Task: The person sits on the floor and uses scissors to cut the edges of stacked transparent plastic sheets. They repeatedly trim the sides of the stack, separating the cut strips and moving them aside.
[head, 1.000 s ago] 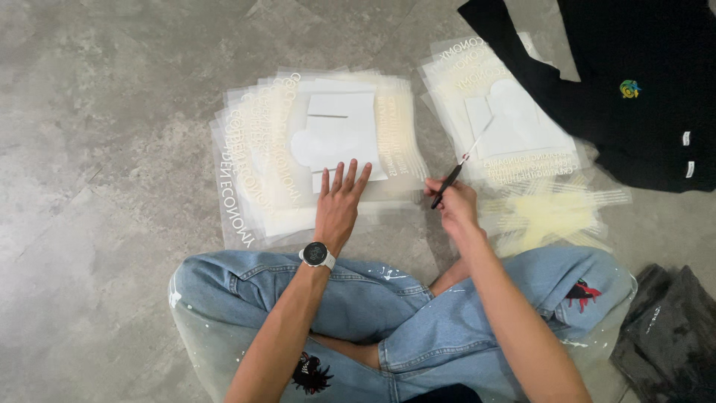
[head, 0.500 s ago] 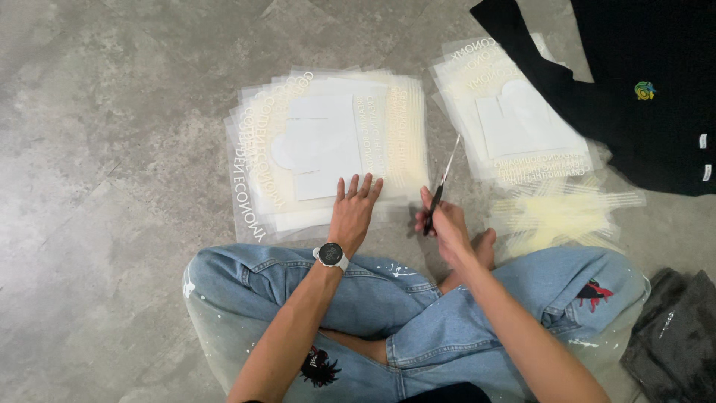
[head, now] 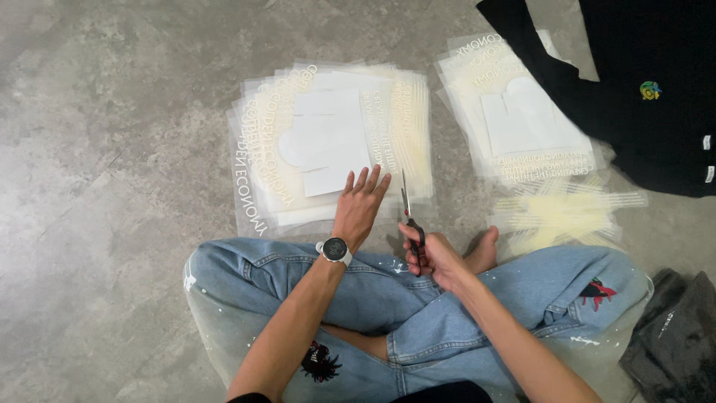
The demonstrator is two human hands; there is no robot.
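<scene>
The right hand has a closed grip on the scissors, blades pointing away, over the floor. The left hand lies flat and open, holding nothing, on the near edge of the stack of clear sheets. Farther right lies another stack.

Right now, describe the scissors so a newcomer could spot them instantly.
Start at the big stack of clear printed sheets on the concrete floor. At its lower right edge, the right hand holds the scissors: dark handles, thin blades pointing up, the only metal tool among the sheets.
</scene>
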